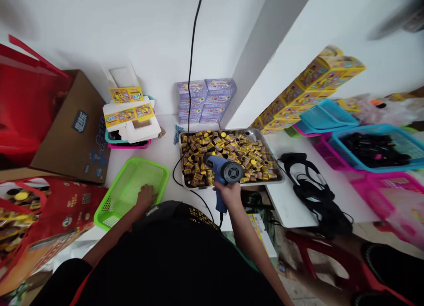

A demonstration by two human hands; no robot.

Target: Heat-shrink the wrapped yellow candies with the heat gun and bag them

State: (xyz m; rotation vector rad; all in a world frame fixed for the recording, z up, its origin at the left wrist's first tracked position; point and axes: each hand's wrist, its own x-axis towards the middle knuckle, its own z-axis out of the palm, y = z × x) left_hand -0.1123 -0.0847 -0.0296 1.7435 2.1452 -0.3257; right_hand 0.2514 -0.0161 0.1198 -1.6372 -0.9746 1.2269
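My right hand (228,192) is closed round the handle of a blue heat gun (222,170). Its nozzle points over a metal tray (277,175) heaped with several small yellow-and-brown wrapped items (228,153). A black cord (191,67) runs up the wall from the tray's left side. My left hand (146,197) rests palm down inside an empty green mesh basket (132,189) to the left of the tray; its fingers look loosely curled and nothing shows in them.
A cardboard box (74,129) and red bags (39,222) stand at left. White and yellow cartons fill a pink basket (130,120). Purple boxes (205,100) stack against the wall. Yellow boxes (311,85), blue and pink baskets (374,151) and a black strap (308,182) lie right.
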